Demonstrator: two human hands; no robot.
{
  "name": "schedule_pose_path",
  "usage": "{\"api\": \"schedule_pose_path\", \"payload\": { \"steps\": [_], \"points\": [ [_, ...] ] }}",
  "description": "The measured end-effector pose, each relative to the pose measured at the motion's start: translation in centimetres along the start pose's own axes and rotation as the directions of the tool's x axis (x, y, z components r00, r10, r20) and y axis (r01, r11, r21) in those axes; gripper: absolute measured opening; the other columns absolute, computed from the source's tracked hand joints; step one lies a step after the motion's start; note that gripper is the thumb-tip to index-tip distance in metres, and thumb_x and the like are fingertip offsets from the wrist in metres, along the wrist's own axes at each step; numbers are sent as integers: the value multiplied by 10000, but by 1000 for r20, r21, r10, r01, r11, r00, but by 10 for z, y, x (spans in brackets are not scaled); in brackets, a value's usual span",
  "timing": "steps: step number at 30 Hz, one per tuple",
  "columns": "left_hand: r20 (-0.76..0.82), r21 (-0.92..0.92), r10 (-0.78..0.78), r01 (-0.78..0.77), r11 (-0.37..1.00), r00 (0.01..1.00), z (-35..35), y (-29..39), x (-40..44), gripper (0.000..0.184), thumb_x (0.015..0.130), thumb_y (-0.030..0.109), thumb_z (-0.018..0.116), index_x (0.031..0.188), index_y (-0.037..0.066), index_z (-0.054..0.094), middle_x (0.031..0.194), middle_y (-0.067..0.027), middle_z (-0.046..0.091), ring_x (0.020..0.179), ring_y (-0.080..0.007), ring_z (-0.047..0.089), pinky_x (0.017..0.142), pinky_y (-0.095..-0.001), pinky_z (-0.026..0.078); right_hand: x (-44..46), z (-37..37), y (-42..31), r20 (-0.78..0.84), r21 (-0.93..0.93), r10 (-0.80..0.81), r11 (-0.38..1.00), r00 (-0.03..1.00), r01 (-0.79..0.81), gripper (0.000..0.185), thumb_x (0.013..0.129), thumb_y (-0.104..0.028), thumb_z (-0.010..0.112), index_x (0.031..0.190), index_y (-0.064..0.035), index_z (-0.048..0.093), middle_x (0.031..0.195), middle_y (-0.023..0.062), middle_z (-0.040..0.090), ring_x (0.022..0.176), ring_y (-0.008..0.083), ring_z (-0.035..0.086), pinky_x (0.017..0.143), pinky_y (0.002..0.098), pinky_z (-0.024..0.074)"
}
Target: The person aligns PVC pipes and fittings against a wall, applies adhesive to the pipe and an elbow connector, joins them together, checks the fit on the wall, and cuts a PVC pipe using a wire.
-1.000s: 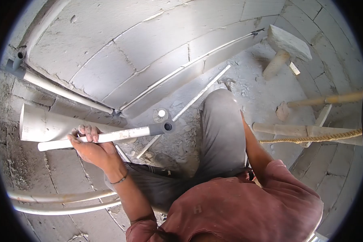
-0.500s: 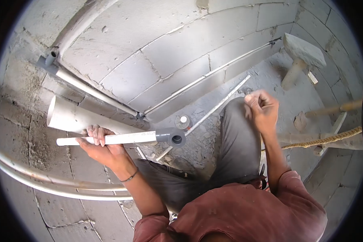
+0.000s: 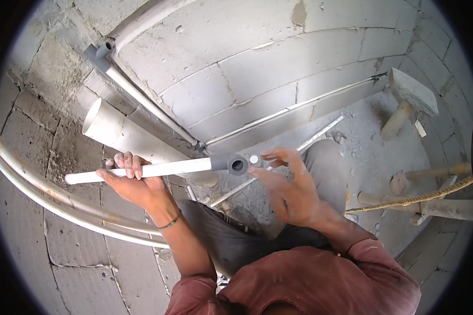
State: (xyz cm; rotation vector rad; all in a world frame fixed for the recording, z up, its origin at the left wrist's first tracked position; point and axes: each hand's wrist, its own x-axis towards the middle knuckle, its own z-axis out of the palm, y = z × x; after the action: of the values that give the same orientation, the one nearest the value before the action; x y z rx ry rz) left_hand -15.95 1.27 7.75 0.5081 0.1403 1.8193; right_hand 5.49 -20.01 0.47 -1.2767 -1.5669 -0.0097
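My left hand (image 3: 134, 178) is closed around a white PVC pipe (image 3: 181, 167), which lies nearly level across the view. On the pipe's right end sits a grey elbow fitting (image 3: 223, 163), its round opening facing up toward me. My right hand (image 3: 294, 191) is just right of the fitting, thumb and fingers apart. The fingers are a little blurred, and whether a fingertip touches the fitting I cannot tell. Behind the fitting, a small container with a white round top (image 3: 254, 159) stands on the floor, partly covered by the fitting and fingers.
A wide white pipe (image 3: 126, 134) leans by the block wall. Thin white pipe (image 3: 142, 107) with grey fittings runs along the wall's base. A loose thin pipe (image 3: 320, 132) lies on the dusty floor. Curved pipes (image 3: 63, 207) pass at left; a rope (image 3: 431, 195) and poles are at right.
My right hand has come down and left from above the knee to beside the fitting, its fingers spreading. The camera view has shifted; my left hand still holds the pipe.
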Motion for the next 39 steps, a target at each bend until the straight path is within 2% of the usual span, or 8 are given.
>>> {"api": "schedule_pose_path", "payload": {
  "steps": [8,20,22,25,28,35,36,39],
  "points": [
    [90,200,143,-159,967,986,24,-9,-32,365,1106,422,506,987,78,516,710,-16,449,463,-59,381,320,-183,323,-1,46,18,132,-352,62,936,989,-12,357,877,-42,662,1233,-68,665,1280,212,546,1115,418,581,871,507,511],
    [41,172,183,-188,967,982,1,-41,-67,435,1105,475,473,870,109,467,692,-3,447,470,-73,391,349,-201,401,-13,83,25,-121,569,734,603,668,-560,132,985,-28,674,1081,60,690,1025,142,550,849,152,599,696,285,483],
    [161,80,7,-21,997,987,-25,-47,-81,412,1109,458,474,889,109,477,814,-56,538,725,-123,576,697,-294,609,-3,69,46,-303,411,635,760,710,-504,143,898,17,730,1036,44,698,1041,179,591,835,269,615,734,352,482],
    [-155,149,-332,355,923,930,-45,-66,-114,366,1111,392,495,1056,32,522,1030,-160,617,1040,-251,666,999,-405,601,27,23,58,-522,-247,61,944,851,-219,161,878,16,769,1019,38,693,1060,168,589,836,275,651,723,362,528],
    [-255,-50,-604,614,788,755,-63,-80,-126,381,1111,246,504,1277,-96,504,1314,-271,615,1320,-371,582,1156,-457,515,56,3,64,-545,-349,-183,937,818,-23,193,854,21,795,1001,27,671,1123,196,592,861,310,689,702,363,575],
    [-138,-272,-757,711,649,638,-78,-108,-101,319,1094,111,492,1301,-132,495,1316,-262,628,1251,-351,637,1089,-421,578,87,1,36,-532,-190,-325,946,782,264,320,846,46,800,1064,33,566,1081,232,697,916,358,731,717,368,617],
    [127,-446,-798,753,484,589,-102,-113,-102,420,1117,158,444,1377,-162,364,1382,-312,558,1304,-383,595,1149,-464,524,92,5,36,-559,-194,-358,933,748,302,391,859,47,786,1146,53,520,1071,225,714,925,350,739,752,365,617],
    [-20,-445,-834,742,501,551,-98,-114,-113,416,1118,161,450,1372,-160,374,1358,-297,575,1292,-380,602,1144,-474,530,98,4,27,-545,-71,-201,978,814,194,423,886,83,723,1229,59,477,1071,231,713,944,335,746,797,363,610]
  ]
}}
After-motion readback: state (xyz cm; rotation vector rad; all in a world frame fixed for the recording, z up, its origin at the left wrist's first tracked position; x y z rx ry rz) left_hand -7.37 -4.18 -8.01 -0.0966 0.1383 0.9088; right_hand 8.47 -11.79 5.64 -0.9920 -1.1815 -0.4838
